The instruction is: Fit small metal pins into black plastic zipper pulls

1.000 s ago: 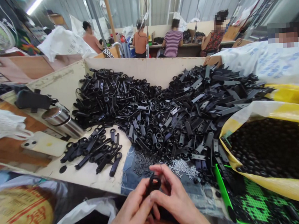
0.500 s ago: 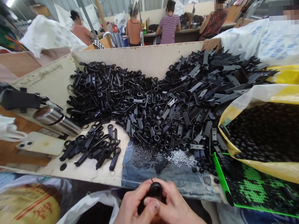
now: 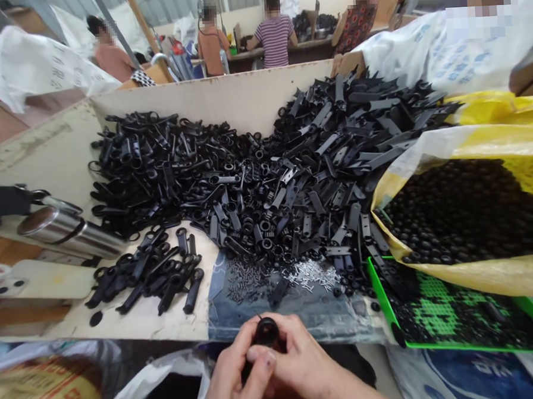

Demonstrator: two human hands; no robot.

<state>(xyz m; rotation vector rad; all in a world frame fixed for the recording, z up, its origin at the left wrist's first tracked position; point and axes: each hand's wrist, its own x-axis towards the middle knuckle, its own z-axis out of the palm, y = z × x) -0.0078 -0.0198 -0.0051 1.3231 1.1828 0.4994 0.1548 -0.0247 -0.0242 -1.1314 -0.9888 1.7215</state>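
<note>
My left hand [image 3: 237, 368] and my right hand [image 3: 297, 355] meet at the bottom middle of the view. Both grip a small black plastic part [image 3: 267, 331], and only its round ring end shows above my fingers. Just beyond my hands lies a denim cloth [image 3: 254, 304] scattered with tiny metal pins [image 3: 310, 274] and dark pins [image 3: 248, 278]. Behind it rises a large heap of black plastic lever-shaped parts [image 3: 252, 188]. A smaller group of these parts [image 3: 149, 271] lies to the left on the pale bench top [image 3: 143, 322].
A yellow-and-white sack of black round pieces [image 3: 468, 213] sits at right, above a green tray [image 3: 433, 316]. A steel tumbler [image 3: 67, 231] and a phone [image 3: 38, 281] lie at left. A co-worker's hand [image 3: 346, 63] rests on the board wall [image 3: 208, 101]. Other people sit beyond.
The whole scene has shifted left and up in view as my head moved. My hands have closed in around the part, and its ring end now faces up.
</note>
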